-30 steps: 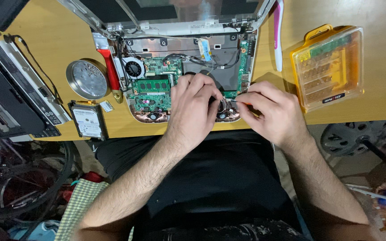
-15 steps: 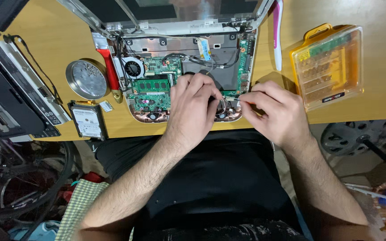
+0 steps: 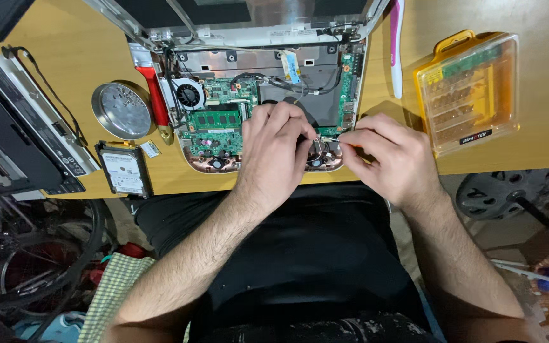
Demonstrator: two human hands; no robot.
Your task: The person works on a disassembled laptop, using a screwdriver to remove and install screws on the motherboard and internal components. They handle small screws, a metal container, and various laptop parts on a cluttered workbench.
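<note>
A small connector with thin wires (image 3: 318,147) is being worked at the front edge of the opened laptop chassis with exposed green circuit board (image 3: 223,121), which is lying on the yellow wooden desk (image 3: 541,82) right in front of the person. The left hand (image 3: 274,152) is being pressed down flat over the board, fingers curled loosely, tips touching the wires; whether anything is actually pinched there cannot be told. The right hand (image 3: 386,155) is being held with thumb and forefinger closed tight on a thin metal tool, its tip at the connector. Best handled with a straight, gentle pull and the board braced, wires not being tugged. The board is looking bare: round black cooling fan (image 3: 189,95), green memory module (image 3: 216,119) and loose cables showing. A round metal tin of screws (image 3: 122,110) and a clear yellow plastic bit case (image 3: 468,92) are sitting well apart.
</note>
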